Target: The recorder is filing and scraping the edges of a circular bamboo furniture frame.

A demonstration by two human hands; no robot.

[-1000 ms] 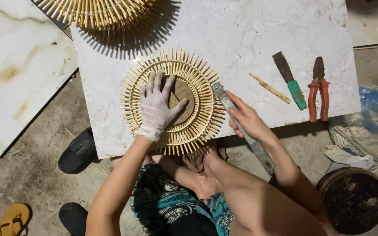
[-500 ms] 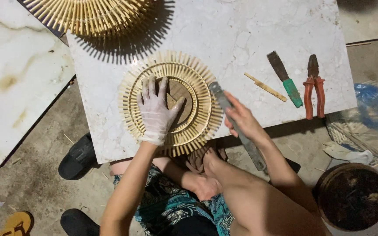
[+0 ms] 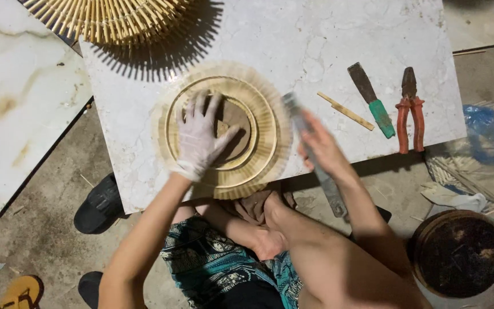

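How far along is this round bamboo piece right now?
Done: a similar finished-looking bamboo piece lies at the slab's far edge. In hand: the gloved left hand presses the round bamboo piece flat while the right hand holds a long metal tool at its rim, blurred. Untouched: chisel, pliers, stick.

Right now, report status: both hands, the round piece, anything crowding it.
Left hand, gloved, flat on round bamboo-stick disc. Right hand grips long flat metal tool at disc's right edge. Stick, green-handled chisel, orange pliers lie apart, right.
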